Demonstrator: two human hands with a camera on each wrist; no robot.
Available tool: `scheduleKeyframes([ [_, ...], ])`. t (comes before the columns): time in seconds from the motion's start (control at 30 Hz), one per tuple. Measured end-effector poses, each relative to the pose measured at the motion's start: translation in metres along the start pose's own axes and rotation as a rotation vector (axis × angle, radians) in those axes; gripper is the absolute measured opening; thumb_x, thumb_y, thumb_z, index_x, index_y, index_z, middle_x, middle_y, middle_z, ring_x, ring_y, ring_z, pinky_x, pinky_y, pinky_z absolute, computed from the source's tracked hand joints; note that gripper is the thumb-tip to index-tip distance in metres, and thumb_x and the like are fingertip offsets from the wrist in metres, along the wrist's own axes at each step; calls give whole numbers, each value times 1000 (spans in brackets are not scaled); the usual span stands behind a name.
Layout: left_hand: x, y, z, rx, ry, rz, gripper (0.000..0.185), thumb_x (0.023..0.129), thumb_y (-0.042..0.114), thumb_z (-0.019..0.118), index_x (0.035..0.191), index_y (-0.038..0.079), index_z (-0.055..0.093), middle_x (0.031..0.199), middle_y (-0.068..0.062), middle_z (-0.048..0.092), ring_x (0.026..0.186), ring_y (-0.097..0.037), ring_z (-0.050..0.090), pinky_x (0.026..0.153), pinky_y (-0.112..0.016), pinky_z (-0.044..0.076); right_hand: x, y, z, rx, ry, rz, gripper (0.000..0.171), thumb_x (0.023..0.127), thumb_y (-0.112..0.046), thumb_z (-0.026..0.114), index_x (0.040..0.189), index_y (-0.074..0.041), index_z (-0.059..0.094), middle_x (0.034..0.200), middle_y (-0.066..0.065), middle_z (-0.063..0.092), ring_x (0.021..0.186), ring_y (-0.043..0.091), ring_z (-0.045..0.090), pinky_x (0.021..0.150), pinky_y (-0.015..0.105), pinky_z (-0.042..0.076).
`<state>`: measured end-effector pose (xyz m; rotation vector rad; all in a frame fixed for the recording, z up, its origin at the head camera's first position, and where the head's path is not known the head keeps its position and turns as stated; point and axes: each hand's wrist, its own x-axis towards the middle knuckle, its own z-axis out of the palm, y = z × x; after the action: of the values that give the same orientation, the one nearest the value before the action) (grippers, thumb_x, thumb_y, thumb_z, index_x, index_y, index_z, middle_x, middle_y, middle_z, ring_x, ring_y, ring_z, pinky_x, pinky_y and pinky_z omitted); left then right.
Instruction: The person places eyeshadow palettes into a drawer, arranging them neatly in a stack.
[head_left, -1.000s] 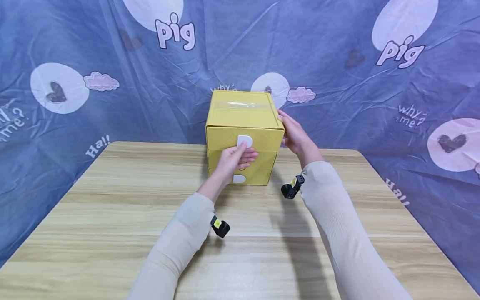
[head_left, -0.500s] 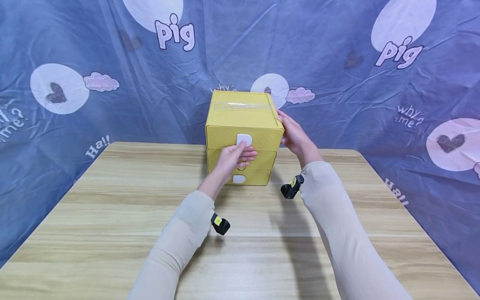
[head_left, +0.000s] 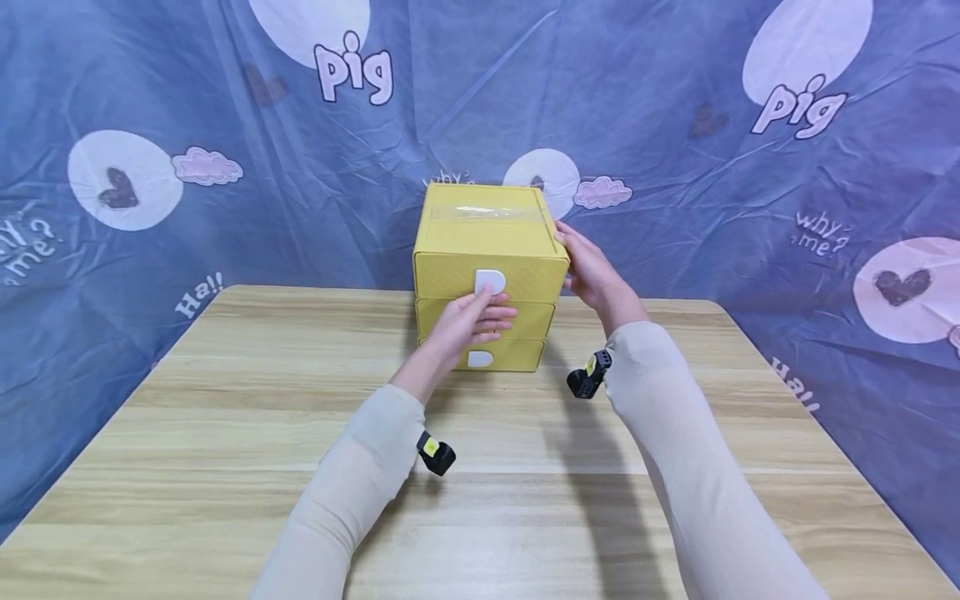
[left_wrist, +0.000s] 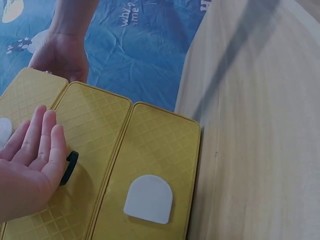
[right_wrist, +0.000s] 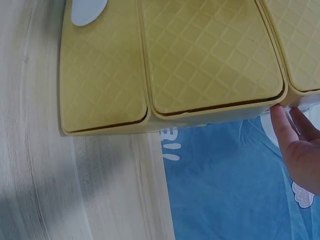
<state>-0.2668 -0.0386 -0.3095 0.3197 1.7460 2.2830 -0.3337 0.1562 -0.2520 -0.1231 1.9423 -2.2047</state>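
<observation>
A yellow cabinet (head_left: 487, 233) of three stacked drawers stands on the table, clear tape across its top. My left hand (head_left: 468, 321) is at its front, fingers straight and thumb against the white tab (head_left: 491, 281) of the top drawer. In the left wrist view a dark, curved handle (left_wrist: 70, 167) shows on the middle drawer (left_wrist: 95, 120), beside those fingers. The bottom drawer (left_wrist: 160, 150) bears another white tab (left_wrist: 149, 199). My right hand (head_left: 592, 268) rests against the cabinet's right side near the top. In the right wrist view its fingertips touch that side.
The wood-grain table (head_left: 247, 433) extends around the cabinet, most of it in front. Close behind hangs a blue printed cloth (head_left: 300, 208). A small black camera sits on each wrist, the left one (head_left: 437, 454) and the right one (head_left: 589, 375).
The top drawer's front has moved in slightly, and the thin gap along its upper edge is gone. Both hands keep almost the same places; the left fingers have spread a little.
</observation>
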Motion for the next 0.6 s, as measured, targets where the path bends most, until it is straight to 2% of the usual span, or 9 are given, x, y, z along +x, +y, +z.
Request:
scheduleKeyframes([
  [0.27, -5, 0, 0, 60, -53, -22, 44, 90, 38, 40, 119, 6, 49, 102, -12, 60, 94, -27, 56, 84, -41, 41, -4, 2, -4, -57, 21, 0, 49, 91, -34, 41, 136, -25, 26, 133, 4, 34, 114, 16, 36, 92, 39, 31],
  [0.43, -12, 8, -2, 120, -139, -26, 44, 92, 34, 39, 122, 2, 45, 106, -14, 58, 99, -30, 52, 87, -45, 37, -7, -2, -6, -207, 46, 12, 52, 90, -45, 35, 137, -25, 25, 132, 6, 35, 112, 17, 38, 90, 39, 33],
  [0.6, -21, 24, -3, 217, -223, 46, 43, 93, 28, 38, 122, -4, 42, 107, -17, 57, 102, -37, 47, 87, -46, 37, -10, -13, -8, -353, 51, 8, 58, 89, -51, 29, 138, -23, 20, 139, 7, 24, 119, 21, 33, 93, 40, 31],
])
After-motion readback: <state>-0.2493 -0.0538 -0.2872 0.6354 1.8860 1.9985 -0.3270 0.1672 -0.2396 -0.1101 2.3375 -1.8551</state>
